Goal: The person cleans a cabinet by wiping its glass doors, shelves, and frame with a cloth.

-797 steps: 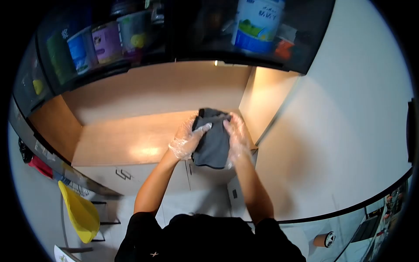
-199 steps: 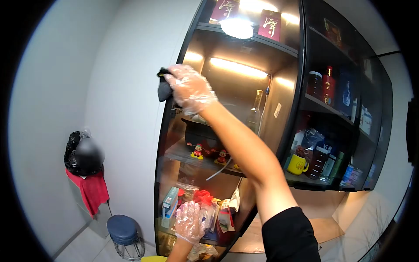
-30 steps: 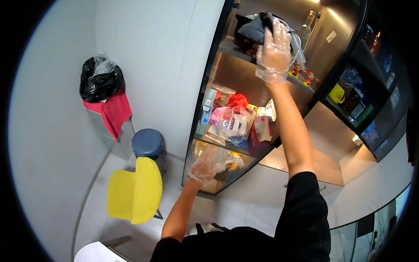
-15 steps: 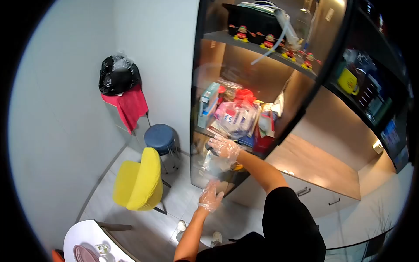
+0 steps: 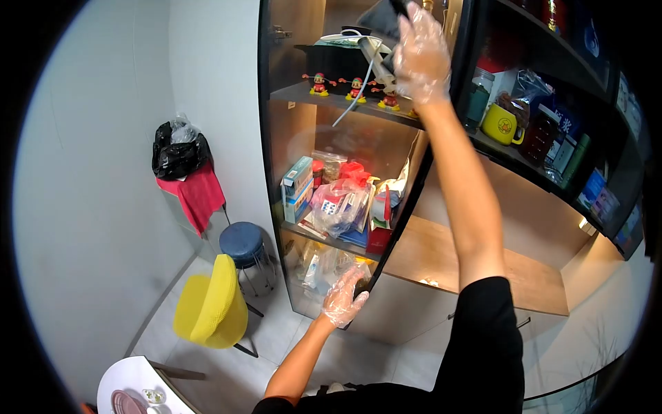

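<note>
Clear plastic gloves cover both of my hands. Raised at the upper right, my right hand (image 5: 422, 58) grips a dark grey cloth (image 5: 379, 18) in front of the glass cabinet door, level with the upper shelf. My left hand (image 5: 345, 297) is low at the cabinet's bottom corner, fingers spread against or close to the glass, holding nothing. Behind the glass, small red and yellow figurines (image 5: 318, 85) stand on a shelf beside a black pot (image 5: 331, 61). Below them are a plastic bag (image 5: 338, 207) and light blue boxes (image 5: 298, 190).
A yellow chair (image 5: 214, 303) and a blue stool (image 5: 241, 241) stand at the left. Behind them a black bag (image 5: 179, 155) rests on a red cloth (image 5: 196, 200). A white table (image 5: 134, 376) is at the lower left. Right are a yellow mug (image 5: 502, 125) and a wooden counter (image 5: 476, 269).
My right hand has risen from the lower glass to the upper shelf's level with the cloth. My left hand stays low near the cabinet's bottom. The view has shifted toward the right.
</note>
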Tool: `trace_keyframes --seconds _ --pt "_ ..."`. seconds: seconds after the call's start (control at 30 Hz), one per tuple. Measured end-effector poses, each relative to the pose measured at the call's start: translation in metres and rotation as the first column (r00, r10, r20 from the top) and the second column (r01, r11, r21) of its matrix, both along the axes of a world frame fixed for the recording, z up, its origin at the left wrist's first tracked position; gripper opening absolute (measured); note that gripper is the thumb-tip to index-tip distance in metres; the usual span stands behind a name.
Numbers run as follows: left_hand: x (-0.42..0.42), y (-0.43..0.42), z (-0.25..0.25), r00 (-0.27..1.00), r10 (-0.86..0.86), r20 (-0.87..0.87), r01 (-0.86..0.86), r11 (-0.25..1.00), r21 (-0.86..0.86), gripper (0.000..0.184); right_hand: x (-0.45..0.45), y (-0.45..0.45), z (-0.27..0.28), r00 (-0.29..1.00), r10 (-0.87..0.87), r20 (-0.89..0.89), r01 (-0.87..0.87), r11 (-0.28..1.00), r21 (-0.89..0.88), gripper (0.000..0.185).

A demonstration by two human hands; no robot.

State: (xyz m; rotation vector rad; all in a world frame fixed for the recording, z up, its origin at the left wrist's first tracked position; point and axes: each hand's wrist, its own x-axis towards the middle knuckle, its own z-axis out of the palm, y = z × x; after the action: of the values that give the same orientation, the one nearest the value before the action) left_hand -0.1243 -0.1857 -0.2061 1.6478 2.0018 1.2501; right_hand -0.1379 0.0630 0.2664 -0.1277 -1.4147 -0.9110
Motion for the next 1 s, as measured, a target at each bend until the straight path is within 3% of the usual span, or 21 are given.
trace_keyframes --seconds 0.07,0.17,0.2,0.23,0.27,0.3,0.33,0.4,0.53,0.63,0.7,0.8,0.9,1.0 --pt "0.001 0.006 -0.018 0.999 -0.024 0.025 0.024 1.000 -0.005 0.062 -0.007 0.000 -0.059 1.000 0.006 0.004 -0.006 1.000 0.002 0.041" --pt "0.013 0.002 -0.051 0.996 -0.035 0.084 0.042 0.995 -0.088 0.060 0.003 -0.032 -0.197 0.887 -0.111 0.448 0.155 0.986 -0.063 0.051" --pt "0.016 -0.005 -0.064 0.996 -0.042 0.084 0.052 0.992 -0.118 0.060 0.001 -0.033 -0.253 0.769 0.059 0.636 0.060 0.984 -0.165 0.058" --pt "0.018 -0.012 -0.077 0.995 -0.053 0.082 0.065 0.987 -0.145 0.060 -0.007 -0.013 -0.316 0.679 0.069 0.731 -0.041 0.998 -0.056 0.064" --pt "0.019 -0.015 -0.084 0.994 -0.068 0.081 0.080 0.982 -0.168 0.060 -0.002 -0.010 -0.360 0.509 0.205 0.836 -0.130 0.978 -0.161 0.059" --pt "0.018 -0.023 -0.081 0.992 -0.080 0.095 0.098 0.974 -0.206 0.061 -0.005 0.000 -0.410 0.388 0.257 0.885 -0.108 0.966 -0.233 0.056" --pt "0.016 -0.022 -0.084 0.994 -0.069 0.084 0.085 0.974 -0.210 0.061 0.006 -0.005 -0.420 0.309 0.260 0.915 -0.102 0.965 -0.240 0.039" --pt "0.017 -0.022 -0.099 0.996 -0.051 0.076 0.067 0.971 -0.230 0.061 0.021 -0.002 -0.416 0.169 0.157 0.973 0.000 0.987 -0.159 0.042" --pt "0.026 -0.005 -0.054 0.992 -0.064 0.104 0.080 0.984 -0.160 0.061 0.049 0.024 -0.303 0.395 0.351 0.849 -0.254 0.930 -0.267 0.032" --pt "0.035 0.010 -0.026 0.996 -0.068 0.061 0.073 0.995 -0.074 0.060 0.086 -0.006 -0.156 0.612 0.184 0.769 -0.176 0.980 -0.094 0.030" --pt "0.042 0.014 -0.020 0.995 -0.055 0.086 0.058 0.998 -0.034 0.059 0.096 -0.014 -0.120 0.748 0.117 0.653 -0.094 0.993 -0.071 0.032" --pt "0.053 0.015 -0.028 0.992 -0.030 0.126 0.034 0.999 -0.025 0.059 0.088 -0.010 -0.139 0.798 0.165 0.580 -0.110 0.985 -0.129 0.032" --pt "0.054 0.011 -0.047 0.988 0.002 0.156 0.007 0.998 -0.057 0.059 0.078 -0.017 -0.183 0.705 0.265 0.657 -0.134 0.961 -0.244 0.028" --pt "0.052 0.003 -0.064 0.981 0.041 0.189 -0.021 0.994 -0.109 0.058 0.051 -0.011 -0.263 0.611 0.336 0.717 -0.173 0.940 -0.293 0.023"
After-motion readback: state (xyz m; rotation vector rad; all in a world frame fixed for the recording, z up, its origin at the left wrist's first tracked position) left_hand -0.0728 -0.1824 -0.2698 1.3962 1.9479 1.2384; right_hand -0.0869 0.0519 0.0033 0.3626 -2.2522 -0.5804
